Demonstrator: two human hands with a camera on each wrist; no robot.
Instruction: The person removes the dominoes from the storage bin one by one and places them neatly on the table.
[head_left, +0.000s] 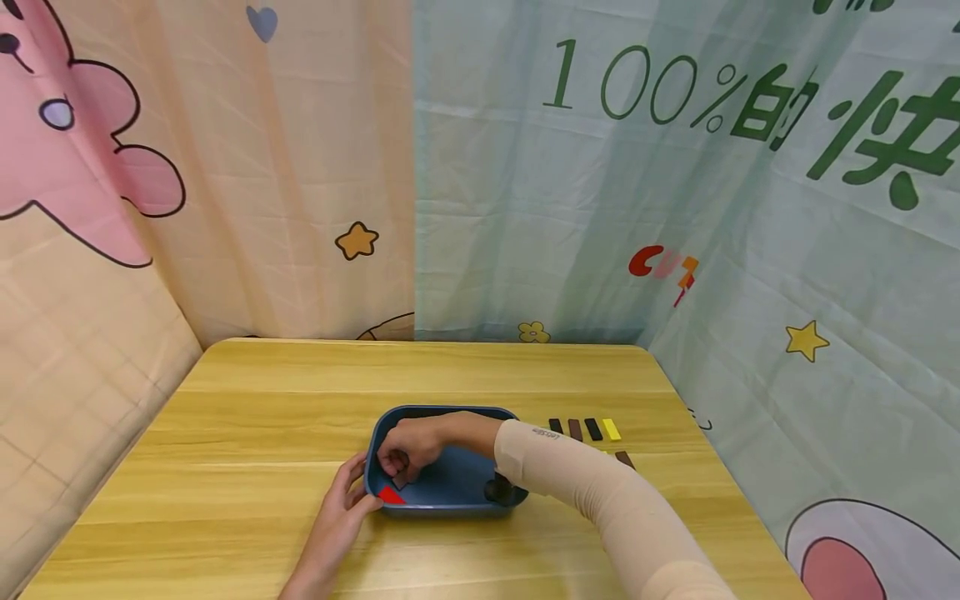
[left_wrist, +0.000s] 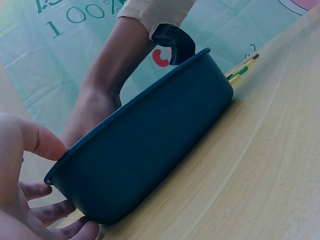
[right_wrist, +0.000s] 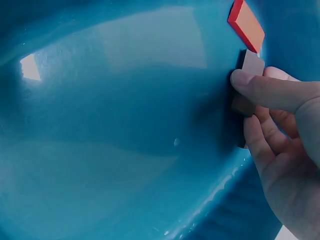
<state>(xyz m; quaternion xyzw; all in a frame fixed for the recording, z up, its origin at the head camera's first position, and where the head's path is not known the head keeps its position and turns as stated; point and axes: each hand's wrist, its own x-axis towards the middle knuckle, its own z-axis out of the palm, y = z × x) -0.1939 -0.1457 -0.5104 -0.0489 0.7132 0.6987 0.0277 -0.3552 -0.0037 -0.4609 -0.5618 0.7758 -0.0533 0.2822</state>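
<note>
A blue plastic basin [head_left: 465, 477] stands on the table. My left hand [head_left: 341, 508] holds its left end, thumb on the rim and fingers against the outer wall, as the left wrist view [left_wrist: 35, 185] shows. Inside the basin, my right hand [head_left: 412, 446] pinches a brown rectangular block [right_wrist: 251, 67] between thumb and fingers near the left end. A red block [right_wrist: 247, 26] lies close by on the basin floor. Behind the fingers another dark block [right_wrist: 242, 141] shows only in part.
To the basin's right, black, brown and yellow blocks [head_left: 593, 429] lie in a row on the wooden table [head_left: 247, 442]. A brown block [head_left: 624, 459] sits nearer, partly behind the right sleeve [head_left: 600, 492]. Printed curtains [head_left: 487, 192] surround the table.
</note>
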